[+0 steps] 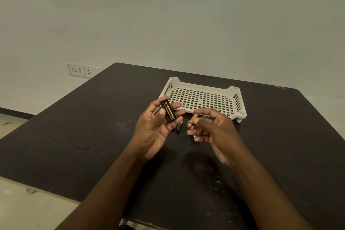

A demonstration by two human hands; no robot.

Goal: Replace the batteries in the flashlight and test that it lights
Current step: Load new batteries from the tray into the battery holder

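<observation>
Both forearms reach over the table (74,145): left hand (155,129) pinches a battery holder (168,111), right hand (211,129) loosely cups batteries (192,120), spare cells (178,127) lie below, no flashlight shows, so mixing old and new cells, or reversing one, seems the risk.

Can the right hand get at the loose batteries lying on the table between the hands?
Probably not yet: the right hand already holds copper-coloured batteries, though the black loose batteries lie uncovered close by.
</observation>
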